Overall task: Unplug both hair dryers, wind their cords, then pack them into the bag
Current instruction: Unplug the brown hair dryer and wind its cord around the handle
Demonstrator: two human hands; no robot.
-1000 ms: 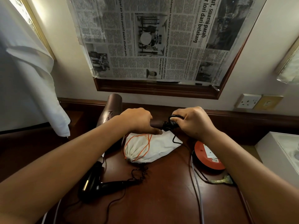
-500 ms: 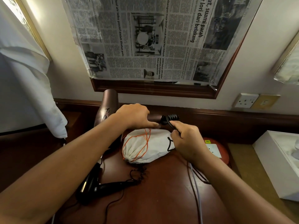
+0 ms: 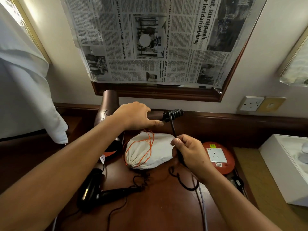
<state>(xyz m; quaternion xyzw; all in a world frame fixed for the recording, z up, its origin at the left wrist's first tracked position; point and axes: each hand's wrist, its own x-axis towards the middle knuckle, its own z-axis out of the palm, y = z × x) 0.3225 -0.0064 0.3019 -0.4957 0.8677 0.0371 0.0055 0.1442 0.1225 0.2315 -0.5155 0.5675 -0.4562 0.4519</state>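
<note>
My left hand grips the handle of a brown hair dryer, held above the desk near the back wall. Its black cord is wound in several turns around the handle's end. From there the cord runs down to my right hand, which pinches it. A white drawstring bag with an orange string lies on the desk below both hands. A black hair dryer lies on the desk at the front left, its curly cord loose beside it.
A red extension reel with a socket sits right of the bag. A wall socket is at the back right. A white box stands at the right edge. A white cloth hangs at the left. The wooden desk carries loose cables.
My right hand has come away from the handle's end, down and toward me along the cord. The left hand has kept its hold on the brown dryer.
</note>
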